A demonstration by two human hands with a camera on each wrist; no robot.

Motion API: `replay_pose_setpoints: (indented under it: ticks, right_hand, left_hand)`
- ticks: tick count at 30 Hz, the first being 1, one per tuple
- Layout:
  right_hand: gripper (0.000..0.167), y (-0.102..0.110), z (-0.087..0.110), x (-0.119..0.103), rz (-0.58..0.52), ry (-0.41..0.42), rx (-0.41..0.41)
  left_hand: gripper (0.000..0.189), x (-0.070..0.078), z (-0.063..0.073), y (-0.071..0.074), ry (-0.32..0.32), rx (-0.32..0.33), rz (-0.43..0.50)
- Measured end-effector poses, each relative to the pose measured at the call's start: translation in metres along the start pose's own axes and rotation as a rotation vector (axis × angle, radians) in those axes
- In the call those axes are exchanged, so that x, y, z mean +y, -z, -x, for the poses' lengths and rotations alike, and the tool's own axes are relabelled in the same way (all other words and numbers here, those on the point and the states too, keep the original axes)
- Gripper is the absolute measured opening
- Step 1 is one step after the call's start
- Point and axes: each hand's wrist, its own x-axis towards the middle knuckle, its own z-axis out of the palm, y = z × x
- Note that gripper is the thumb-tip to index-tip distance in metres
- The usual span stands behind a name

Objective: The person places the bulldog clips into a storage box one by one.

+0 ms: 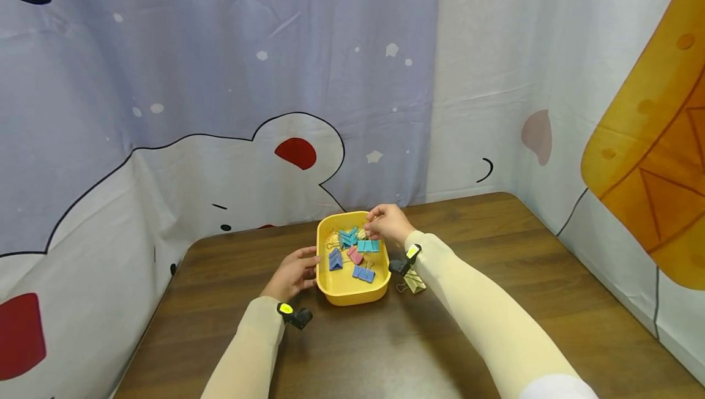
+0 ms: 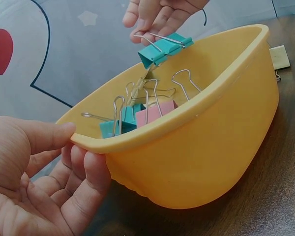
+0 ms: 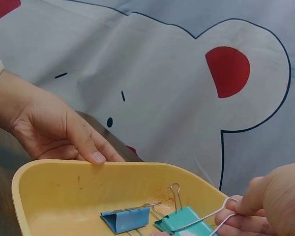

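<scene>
A yellow plastic basin (image 1: 352, 298) stands on the table with several binder clips inside. My left hand (image 1: 294, 272) holds the basin's left side, thumb on the rim (image 2: 91, 142) and fingers bent against the outer wall. Above the basin's far right part, my right hand (image 1: 388, 223) pinches a teal binder clip (image 2: 167, 50) by its wire handles. Below it in the basin lie another teal clip (image 1: 347, 238), a pink clip (image 1: 355, 255) and two blue clips (image 1: 363, 273), (image 1: 335, 260). A pale yellow clip is partly hidden near my right fingers.
On the wooden table (image 1: 231, 325), a pale yellow binder clip (image 1: 415, 283) lies right of the basin, partly covered by my right wrist. A printed curtain (image 1: 220, 93) hangs behind the table's far edge and along its sides.
</scene>
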Motion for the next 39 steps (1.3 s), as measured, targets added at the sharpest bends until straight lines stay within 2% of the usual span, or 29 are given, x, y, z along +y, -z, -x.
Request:
replay_pose_setpoints:
  ticks: [7, 19, 27, 34, 39]
  right_hand:
    - [0.018, -0.002, 0.001, 0.002, -0.015, -0.015, 0.051]
    - [0.016, 0.001, 0.002, 0.007, 0.043, 0.000, 0.090]
    - [0.011, 0.012, 0.004, 0.003, 0.136, 0.023, 0.152]
    - [0.011, 0.028, 0.006, 0.004, 0.078, 0.022, 0.142]
    - [0.014, 0.042, 0.009, 0.005, 0.081, 0.022, 0.123]
  left_hand:
    - [0.046, 0.000, 0.000, 0.000, -0.022, -0.027, 0.007]
    - [0.045, 0.000, 0.001, -0.002, -0.020, -0.016, 0.003]
    - [0.045, 0.000, 0.001, -0.002, -0.007, -0.002, -0.006]
    - [0.045, 0.000, 0.000, -0.002, -0.009, 0.000, -0.008]
    - [0.045, 0.000, 0.001, -0.002, -0.008, 0.001, -0.006]
